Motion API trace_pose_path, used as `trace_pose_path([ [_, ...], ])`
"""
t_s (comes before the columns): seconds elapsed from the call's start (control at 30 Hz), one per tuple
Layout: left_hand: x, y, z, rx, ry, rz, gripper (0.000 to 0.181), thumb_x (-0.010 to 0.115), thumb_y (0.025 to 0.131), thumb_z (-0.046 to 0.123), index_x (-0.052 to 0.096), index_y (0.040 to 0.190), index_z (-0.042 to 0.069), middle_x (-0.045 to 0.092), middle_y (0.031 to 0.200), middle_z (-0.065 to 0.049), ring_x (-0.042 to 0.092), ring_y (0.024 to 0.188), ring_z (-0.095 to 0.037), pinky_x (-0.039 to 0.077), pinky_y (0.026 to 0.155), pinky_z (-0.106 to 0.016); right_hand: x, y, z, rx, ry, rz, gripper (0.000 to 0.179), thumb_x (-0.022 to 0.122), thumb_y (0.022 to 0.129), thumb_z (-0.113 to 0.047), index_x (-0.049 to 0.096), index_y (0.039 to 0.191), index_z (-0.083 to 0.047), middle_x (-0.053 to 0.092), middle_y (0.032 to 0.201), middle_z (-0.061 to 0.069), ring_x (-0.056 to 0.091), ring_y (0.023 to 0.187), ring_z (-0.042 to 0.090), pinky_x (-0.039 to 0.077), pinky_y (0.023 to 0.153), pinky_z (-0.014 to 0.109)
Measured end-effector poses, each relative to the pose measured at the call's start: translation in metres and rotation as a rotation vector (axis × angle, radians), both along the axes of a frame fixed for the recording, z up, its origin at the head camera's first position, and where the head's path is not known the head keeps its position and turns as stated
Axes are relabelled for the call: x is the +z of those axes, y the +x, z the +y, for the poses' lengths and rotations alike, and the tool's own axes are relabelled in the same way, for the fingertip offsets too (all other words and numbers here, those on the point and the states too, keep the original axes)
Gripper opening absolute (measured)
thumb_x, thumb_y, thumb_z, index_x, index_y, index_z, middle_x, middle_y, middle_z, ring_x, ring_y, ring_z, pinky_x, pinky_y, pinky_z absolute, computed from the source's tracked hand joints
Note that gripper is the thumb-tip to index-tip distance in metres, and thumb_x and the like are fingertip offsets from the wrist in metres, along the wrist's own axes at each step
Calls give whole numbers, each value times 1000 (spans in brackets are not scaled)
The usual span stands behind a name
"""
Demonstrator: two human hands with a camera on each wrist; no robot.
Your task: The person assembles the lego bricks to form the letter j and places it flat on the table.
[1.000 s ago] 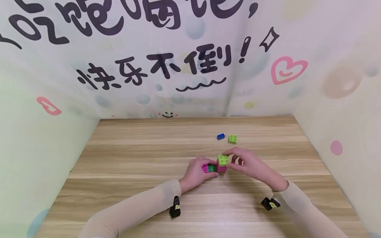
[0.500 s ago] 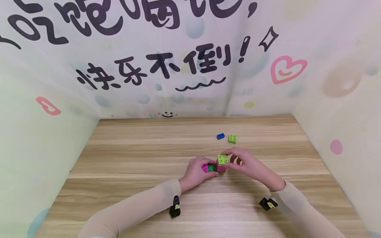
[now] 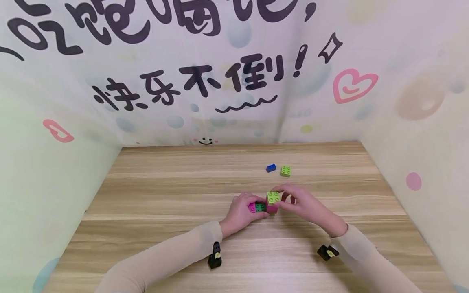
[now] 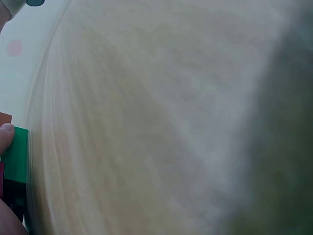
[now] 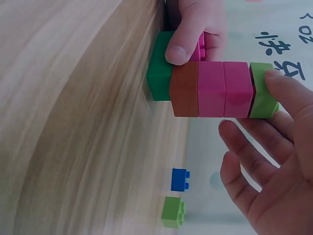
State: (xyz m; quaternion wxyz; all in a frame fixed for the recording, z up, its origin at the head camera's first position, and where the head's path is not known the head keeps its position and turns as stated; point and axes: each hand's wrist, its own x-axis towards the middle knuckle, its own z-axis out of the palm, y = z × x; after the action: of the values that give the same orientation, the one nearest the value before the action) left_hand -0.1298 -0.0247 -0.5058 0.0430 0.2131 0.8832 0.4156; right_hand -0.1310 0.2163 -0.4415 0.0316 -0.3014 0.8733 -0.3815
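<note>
My right hand (image 3: 305, 207) pinches a lime-green toy building brick (image 5: 262, 90) between thumb and fingers at the top of a brick tower. Beneath it come two pink bricks (image 5: 225, 90), then an orange-brown brick (image 5: 184, 95), with a dark green brick (image 5: 159, 76) at the base on the table. A thin dark gap shows between the lime brick and the upper pink one, and the lime brick sits slightly tilted. My left hand (image 3: 239, 213) grips the base from the left, its thumb on the dark green brick. A magenta brick (image 3: 252, 207) shows partly between its fingers.
A small blue brick (image 3: 271, 167) and a loose lime-green brick (image 3: 286, 171) lie on the wooden table (image 3: 176, 171) behind the tower. Printed white walls stand at the back and sides.
My right wrist and forearm have shifted slightly left while the hand keeps its pinch on the lime brick. The left hand and the loose bricks stay in place.
</note>
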Motion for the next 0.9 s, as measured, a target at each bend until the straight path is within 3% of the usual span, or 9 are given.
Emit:
trace_pose_path([
  [0.33, 0, 2, 0, 1, 7, -14, 40, 86, 87, 37, 77, 121, 19, 75, 119, 4, 62, 113, -17, 39, 102, -44, -3, -1, 0, 9, 56, 128, 30, 79, 94, -15, 72, 123, -10, 75, 107, -1, 62, 83, 7, 48, 60, 23],
  [0.63, 1, 0, 0, -1, -11, -10, 41, 87, 86, 38, 77, 122, 20, 74, 118, 5, 62, 110, -15, 39, 98, -40, 0, 0, 0, 11, 123, 213, 32, 80, 93, -16, 72, 123, -8, 76, 111, 5, 68, 83, 19, 48, 61, 23],
  [0.9, 0, -1, 0, 11, -25, -12, 41, 87, 85, 40, 77, 121, 23, 74, 116, 7, 60, 107, -12, 39, 95, -37, -3, 0, 0, 22, 69, 179, 33, 79, 93, -12, 71, 125, -7, 76, 111, 5, 64, 83, 11, 52, 62, 23],
])
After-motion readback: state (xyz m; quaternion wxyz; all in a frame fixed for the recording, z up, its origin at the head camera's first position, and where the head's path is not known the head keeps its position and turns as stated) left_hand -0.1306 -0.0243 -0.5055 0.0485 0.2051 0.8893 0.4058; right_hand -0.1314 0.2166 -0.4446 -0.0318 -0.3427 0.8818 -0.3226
